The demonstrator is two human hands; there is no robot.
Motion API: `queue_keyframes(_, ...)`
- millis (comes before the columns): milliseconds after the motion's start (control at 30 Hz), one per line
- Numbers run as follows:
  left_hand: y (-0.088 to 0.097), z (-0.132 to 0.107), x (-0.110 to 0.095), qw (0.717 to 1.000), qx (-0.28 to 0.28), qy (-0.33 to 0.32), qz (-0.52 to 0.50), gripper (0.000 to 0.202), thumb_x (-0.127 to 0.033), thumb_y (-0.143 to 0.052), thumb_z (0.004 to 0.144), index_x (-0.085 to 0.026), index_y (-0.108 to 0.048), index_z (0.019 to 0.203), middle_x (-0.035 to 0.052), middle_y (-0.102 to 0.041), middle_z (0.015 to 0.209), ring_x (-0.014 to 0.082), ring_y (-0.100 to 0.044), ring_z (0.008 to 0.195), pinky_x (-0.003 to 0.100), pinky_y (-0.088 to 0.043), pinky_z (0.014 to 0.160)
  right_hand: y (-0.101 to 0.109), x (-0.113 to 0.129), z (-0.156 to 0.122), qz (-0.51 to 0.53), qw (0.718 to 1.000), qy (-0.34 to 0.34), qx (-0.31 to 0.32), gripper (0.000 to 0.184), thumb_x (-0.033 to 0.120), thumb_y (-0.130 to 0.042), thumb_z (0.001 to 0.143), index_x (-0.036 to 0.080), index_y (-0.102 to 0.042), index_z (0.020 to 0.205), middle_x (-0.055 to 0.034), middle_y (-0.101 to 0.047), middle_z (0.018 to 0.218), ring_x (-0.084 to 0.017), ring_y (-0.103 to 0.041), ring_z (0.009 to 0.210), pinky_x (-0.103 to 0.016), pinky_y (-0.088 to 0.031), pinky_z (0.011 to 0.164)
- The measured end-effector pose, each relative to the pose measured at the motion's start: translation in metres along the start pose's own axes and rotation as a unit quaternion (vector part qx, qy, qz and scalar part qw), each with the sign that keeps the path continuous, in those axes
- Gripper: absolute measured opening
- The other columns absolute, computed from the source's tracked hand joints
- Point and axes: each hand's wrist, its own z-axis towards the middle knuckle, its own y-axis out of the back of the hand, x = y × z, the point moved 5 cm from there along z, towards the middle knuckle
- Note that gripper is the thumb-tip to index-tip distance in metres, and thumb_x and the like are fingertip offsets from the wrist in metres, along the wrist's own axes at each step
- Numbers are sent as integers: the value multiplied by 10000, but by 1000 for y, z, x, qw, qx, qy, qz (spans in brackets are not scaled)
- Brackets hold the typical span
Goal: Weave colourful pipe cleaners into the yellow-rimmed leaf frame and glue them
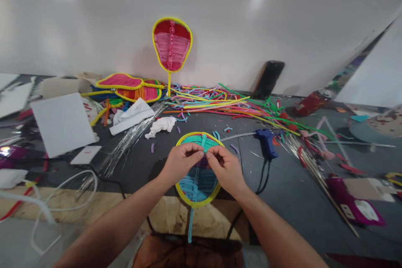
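A teal leaf-shaped piece of pipe cleaners with a yellow rim point(198, 184) lies on the dark table in front of me. My left hand point(180, 162) and my right hand point(224, 168) rest on it, fingers curled and pinched together at its middle rib near the top. What the fingertips pinch looks like a small purple bit, too small to name. A teal stem hangs down from the piece toward my lap.
A blue glue gun point(266, 142) lies just right of the piece, its cord trailing toward me. Loose coloured pipe cleaners point(220, 102) are heaped behind. A pink leaf with yellow rim point(171, 44) leans on the wall. White sheets point(63, 123) lie left.
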Motion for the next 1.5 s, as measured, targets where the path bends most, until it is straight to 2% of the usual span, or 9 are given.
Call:
queue_keyframes(133, 0, 0, -3, 1000, -9, 0, 9, 136, -286, -639, 716, -155, -674, 732, -15, -665, 636, 106, -573, 540, 213, -482, 546, -1, -2, 1, 50, 998, -36, 21, 214, 401, -583, 815, 195, -606, 764, 26, -562, 587, -126, -545, 530, -243, -452, 527)
queue_keyframes(300, 0, -1, -1, 1000, -3, 4, -8, 161, -303, -673, 712, -151, -696, 760, -1, -692, 686, 117, -597, 593, 221, -491, 593, -1, -6, 3, 97, 993, -67, 30, 238, 422, -643, 782, 192, -607, 733, 36, -553, 570, -115, -527, 515, -246, -458, 532)
queue_keyframes(433, 0, -1, 0, 999, 16, 20, -41, 236, -366, -679, 736, -137, -712, 780, 24, -700, 710, 125, -605, 639, 228, -485, 630, -6, -14, 3, 220, 966, -124, 52, 282, 453, -667, 767, 185, -597, 717, 39, -548, 604, -92, -485, 488, -238, -460, 494)
queue_keyframes(533, 0, -1, 0, 999, 18, 23, -46, 243, -373, -684, 737, -135, -716, 780, 23, -691, 692, 123, -598, 636, 224, -474, 625, -8, -17, 3, 257, 954, -144, 60, 297, 455, -692, 747, 177, -594, 707, 39, -543, 608, -83, -469, 482, -225, -449, 471)
queue_keyframes(667, 0, -2, 2, 998, 20, 25, -45, 217, -346, -703, 724, -145, -720, 807, 14, -710, 737, 121, -603, 660, 218, -478, 654, -7, -15, 3, 209, 969, -118, 53, 286, 442, -659, 777, 179, -576, 702, 56, -506, 547, -86, -471, 483, -222, -450, 499)
queue_keyframes(867, 1, -1, 3, 1000, 7, 22, -18, 189, -339, -692, 725, -152, -703, 754, -2, -698, 710, 119, -591, 642, 209, -474, 638, -1, -4, -1, 13, 1000, -6, 7, 192, 369, -571, 839, 192, -572, 763, 30, -552, 623, -115, -530, 546, -233, -442, 544)
queue_keyframes(1267, 1, -4, 3, 998, 8, -31, 63, 211, -349, -609, 782, -150, -662, 738, -4, -620, 666, 124, -530, 636, 223, -425, 624, -2, 12, -5, -166, 972, 167, -13, 160, 248, -468, 897, 199, -574, 787, -10, -607, 725, -141, -552, 661, -255, -449, 642)
queue_keyframes(1400, 0, -4, 3, 998, 9, -29, 58, 219, -357, -616, 769, -146, -652, 720, -9, -603, 654, 118, -516, 624, 217, -416, 610, -3, 11, -6, -148, 977, 154, -16, 160, 259, -474, 887, 202, -573, 775, -8, -599, 709, -144, -552, 656, -260, -449, 643)
queue_keyframes(1500, 0, -2, 4, 999, 13, -10, 50, 251, -389, -622, 767, -145, -665, 729, -10, -604, 655, 113, -504, 609, 213, -407, 593, -2, 4, -3, -74, 995, 70, -12, 168, 313, -506, 862, 201, -559, 749, 15, -562, 639, -132, -530, 575, -247, -438, 566)
